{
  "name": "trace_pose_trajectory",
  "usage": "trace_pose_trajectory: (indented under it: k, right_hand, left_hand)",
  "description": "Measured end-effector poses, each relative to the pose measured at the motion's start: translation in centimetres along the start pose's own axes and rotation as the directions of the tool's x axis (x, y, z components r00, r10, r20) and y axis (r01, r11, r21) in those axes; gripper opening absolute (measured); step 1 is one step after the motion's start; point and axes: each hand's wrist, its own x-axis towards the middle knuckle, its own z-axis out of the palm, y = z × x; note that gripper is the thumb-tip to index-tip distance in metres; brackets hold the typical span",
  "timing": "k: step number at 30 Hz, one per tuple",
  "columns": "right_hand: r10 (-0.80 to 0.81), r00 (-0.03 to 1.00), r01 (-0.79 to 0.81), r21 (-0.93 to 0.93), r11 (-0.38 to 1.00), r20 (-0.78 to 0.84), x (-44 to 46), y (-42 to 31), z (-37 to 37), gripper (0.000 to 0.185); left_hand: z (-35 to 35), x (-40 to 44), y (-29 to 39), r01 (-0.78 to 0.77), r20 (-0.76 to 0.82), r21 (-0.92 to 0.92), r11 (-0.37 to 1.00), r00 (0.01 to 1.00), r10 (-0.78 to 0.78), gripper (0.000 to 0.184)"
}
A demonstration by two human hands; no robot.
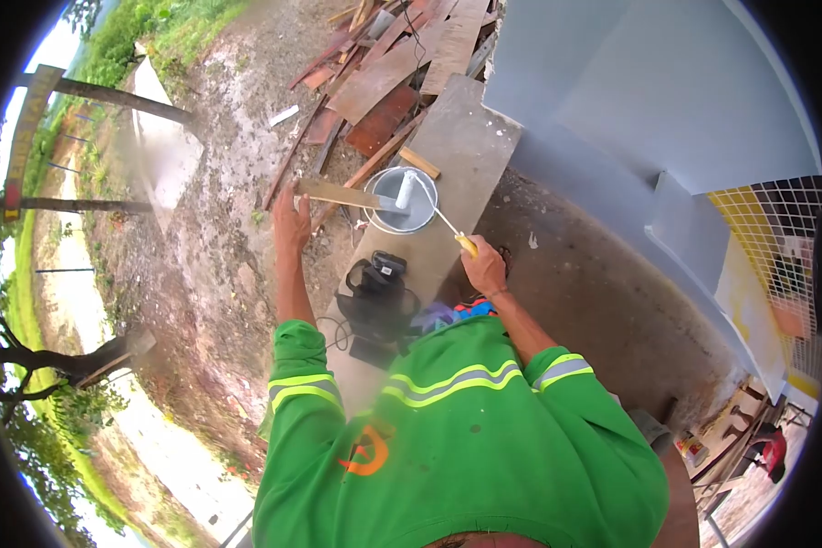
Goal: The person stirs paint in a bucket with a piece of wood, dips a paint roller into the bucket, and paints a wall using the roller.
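Note:
My right hand (484, 268) is closed around the yellow handle of a paint roller (405, 189). The roller's white sleeve is over the bucket (421, 217), against the end of a wooden board. At the board's other end, my left hand (291, 219) grips the wooden board (336, 194); part of its fingers is hidden. The board reaches across the bucket's rim, and its far end looks coated in pale paint. Inside the bucket there is greyish paint, whose level I cannot make out.
The bucket stands on a concrete ledge (461, 128), with a small wood block (420, 163) beside it. Nearer me lie a black bag (374, 290) and cables. Scrap boards (384, 100) are piled beyond. A grey-blue wall (603, 119) rises on the right.

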Motion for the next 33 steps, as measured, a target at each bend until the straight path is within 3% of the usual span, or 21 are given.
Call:
trace_pose_trajectory:
  k: [4,7,10,17,20,22,24,28,31,33]
  right_hand:
    - [0.073,0.997,-0.074,0.060,0.995,0.019,0.3,0.7,0.1,0.029]
    - [0.178,0.972,-0.216,0.292,0.932,0.151,0.1,0.8,-0.5,0.028]
    - [0.316,0.879,-0.459,0.453,0.764,0.356,0.2,-0.3,-2.5,0.027]
    - [0.151,0.779,-0.582,0.612,0.535,0.608,0.0,2.1,-2.3,0.028]
    - [0.071,0.762,-0.579,0.629,0.519,0.643,-0.2,3.7,-0.5,0.032]
    - [0.108,0.729,-0.650,0.634,0.418,0.676,-0.6,4.1,0.0,0.030]
    - [0.098,0.718,-0.671,0.647,0.362,0.689,-0.8,4.2,-0.2,0.030]
    - [0.023,0.788,-0.599,0.758,0.257,0.615,-0.4,2.1,-2.5,0.028]
    - [0.006,0.907,-0.414,0.886,0.210,0.422,1.8,-1.3,-6.1,0.031]
    - [-0.005,0.971,-0.230,0.945,0.231,0.238,3.6,-3.1,-8.7,0.031]
  left_hand:
    - [0.3,-0.3,0.1,-0.017,-0.002,0.008,1.000,1.000,0.017,0.043]
    - [0.7,-0.6,-0.1,0.003,-0.004,0.011,1.000,1.000,-0.003,0.046]
    - [0.8,-0.9,-0.1,0.049,0.023,-0.003,0.999,0.999,-0.049,0.050]
    - [1.1,-1.2,0.3,0.102,-0.021,-0.166,0.981,0.994,-0.107,0.055]
    - [0.5,-1.5,1.9,0.195,0.033,-0.236,0.952,0.981,-0.193,0.057]
    - [-0.3,-1.7,3.5,0.243,0.091,-0.287,0.927,0.970,-0.226,0.059]
    - [0.4,-1.6,1.8,0.217,0.080,-0.277,0.936,0.976,-0.202,0.059]
    - [1.0,0.4,-1.5,0.092,0.007,0.012,0.996,0.996,-0.093,0.049]
    - [-0.7,4.2,4.4,0.018,-0.037,0.035,0.999,0.999,-0.017,0.039]
    - [-1.7,7.7,10.3,-0.174,-0.081,-0.028,0.984,0.982,0.172,0.035]
